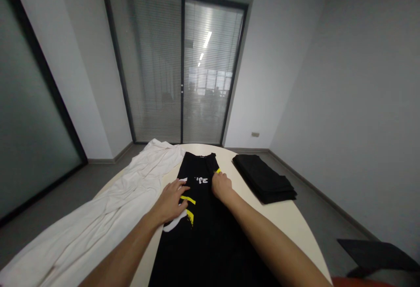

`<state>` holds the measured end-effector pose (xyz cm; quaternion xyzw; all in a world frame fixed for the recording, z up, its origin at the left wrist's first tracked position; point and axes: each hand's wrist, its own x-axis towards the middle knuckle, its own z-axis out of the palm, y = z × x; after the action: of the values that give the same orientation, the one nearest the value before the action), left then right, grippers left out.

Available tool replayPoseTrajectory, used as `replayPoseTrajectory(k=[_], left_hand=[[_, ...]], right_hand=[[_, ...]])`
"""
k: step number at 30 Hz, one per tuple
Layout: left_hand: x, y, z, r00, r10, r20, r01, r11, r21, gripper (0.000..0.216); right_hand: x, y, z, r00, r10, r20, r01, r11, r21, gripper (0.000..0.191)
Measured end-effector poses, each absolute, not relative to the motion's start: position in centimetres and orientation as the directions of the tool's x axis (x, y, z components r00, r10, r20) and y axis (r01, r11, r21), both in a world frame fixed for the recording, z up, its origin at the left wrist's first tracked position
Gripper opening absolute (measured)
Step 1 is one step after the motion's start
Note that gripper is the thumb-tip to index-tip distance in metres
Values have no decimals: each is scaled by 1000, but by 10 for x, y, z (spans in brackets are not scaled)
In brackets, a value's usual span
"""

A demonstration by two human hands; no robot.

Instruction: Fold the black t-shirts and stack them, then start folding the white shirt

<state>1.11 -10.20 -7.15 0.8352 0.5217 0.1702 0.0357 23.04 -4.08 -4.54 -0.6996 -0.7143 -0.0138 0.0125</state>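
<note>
A black T-shirt (210,234) with white lettering and yellow and white print lies lengthwise on the table, its sides forming a long narrow shape. My left hand (171,201) rests on its left side over the print, fingers spread. At the right edge, near the top, my right hand (222,186) has its fingers curled around the black fabric, with a bit of yellow print beside the knuckles. My right forearm covers part of the shirt's right side.
Rumpled white cloth (108,217) covers the left side of the round pale table (292,230). A stack of folded black clothes (262,177) sits at the right. Beyond the table's right edge stands a dark chair (377,252). Glass doors (182,68) with blinds are behind.
</note>
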Motion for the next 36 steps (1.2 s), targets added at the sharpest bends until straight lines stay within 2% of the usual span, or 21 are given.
replayPoseTrajectory(k=[4, 8, 13, 18, 21, 23, 27, 32, 36], left_hand=[[25, -116, -68, 386, 897, 216, 889, -424, 173, 55], [37, -127, -80, 363, 924, 118, 905, -380, 193, 67], [45, -111, -87, 379, 922, 82, 897, -388, 213, 67], [49, -99, -74, 371, 911, 180, 883, -406, 236, 62], [49, -108, -66, 375, 890, 258, 870, -434, 234, 49], [49, -116, -67, 398, 878, 266, 856, -460, 236, 46], [49, -125, -77, 424, 887, 184, 852, -460, 252, 60], [50, -124, -84, 419, 900, 119, 861, -435, 262, 65], [50, -125, -82, 419, 900, 120, 858, -436, 271, 66]], right_hand=[[230, -48, -55, -37, 996, 81, 999, 34, 34, 43], [230, -47, -61, -29, 994, 108, 998, 24, 52, 45], [234, -36, -60, 3, 994, 113, 999, -8, 45, 45], [240, -20, -56, 38, 993, 112, 999, -41, 28, 44], [241, -14, -54, 48, 994, 103, 999, -50, 19, 44], [244, -14, -50, 38, 996, 84, 999, -39, 12, 43], [262, -22, -39, 47, 998, 33, 999, -47, -13, 37], [293, -35, -24, 67, 994, -86, 995, -72, -63, 53], [312, -40, -15, -17, 983, -184, 990, -9, -138, 42]])
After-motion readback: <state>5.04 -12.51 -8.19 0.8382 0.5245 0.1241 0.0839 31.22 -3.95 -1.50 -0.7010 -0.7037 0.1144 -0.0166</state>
